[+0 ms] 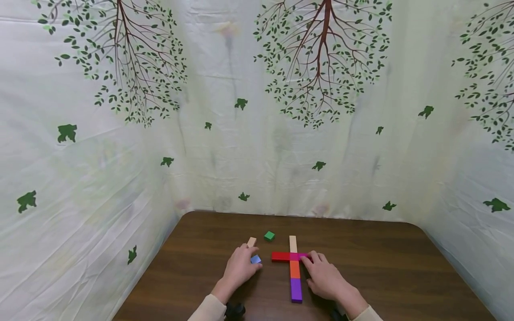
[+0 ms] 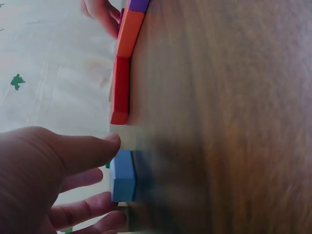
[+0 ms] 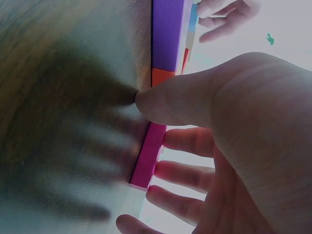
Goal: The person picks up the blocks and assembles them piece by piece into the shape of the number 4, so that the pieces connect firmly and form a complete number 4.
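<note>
Thumb foremost, my left hand (image 1: 239,264) spreads loosely around the blue block (image 1: 255,259), not pinching it, left of the orange block (image 1: 295,269); my right hand (image 1: 326,277), relaxed, rests fingertips on the magenta bar (image 3: 147,156), beyond and right of the orange block. A sideways push could skew that bar from the red bar (image 1: 280,257); an uneven pinch could twist the blue block, which looks pale, smooth and set askew.
</note>
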`<action>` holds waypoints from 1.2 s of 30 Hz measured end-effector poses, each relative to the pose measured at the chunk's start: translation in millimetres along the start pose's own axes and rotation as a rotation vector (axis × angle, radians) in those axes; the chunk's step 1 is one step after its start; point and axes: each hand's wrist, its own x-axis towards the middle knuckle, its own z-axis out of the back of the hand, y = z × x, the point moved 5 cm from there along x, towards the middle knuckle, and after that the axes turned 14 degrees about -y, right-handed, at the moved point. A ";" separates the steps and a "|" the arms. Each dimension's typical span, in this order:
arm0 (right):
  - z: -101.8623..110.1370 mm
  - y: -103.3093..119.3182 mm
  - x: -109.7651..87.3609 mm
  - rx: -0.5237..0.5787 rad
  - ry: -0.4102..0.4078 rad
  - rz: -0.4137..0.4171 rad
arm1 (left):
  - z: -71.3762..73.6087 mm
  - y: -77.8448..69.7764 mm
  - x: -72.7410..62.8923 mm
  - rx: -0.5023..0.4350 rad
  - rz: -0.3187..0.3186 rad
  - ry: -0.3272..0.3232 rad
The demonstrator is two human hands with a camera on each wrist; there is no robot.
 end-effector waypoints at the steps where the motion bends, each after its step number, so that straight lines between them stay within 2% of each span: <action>1: 0.3 0.4 -0.2 0.001 0.001 -0.001 | -0.9 0.3 -0.5 0.001 0.008 -0.003; 13: -1.6 0.6 0.5 0.005 0.019 0.004 | -6.9 4.1 -5.3 0.058 0.021 -0.100; 22: -1.4 -0.8 -0.2 -0.014 -0.004 0.013 | -7.7 -2.2 -7.3 0.073 0.026 -0.112; 36: -1.2 -1.5 0.7 -0.006 0.004 0.003 | -10.4 -0.9 -5.4 0.035 0.020 -0.121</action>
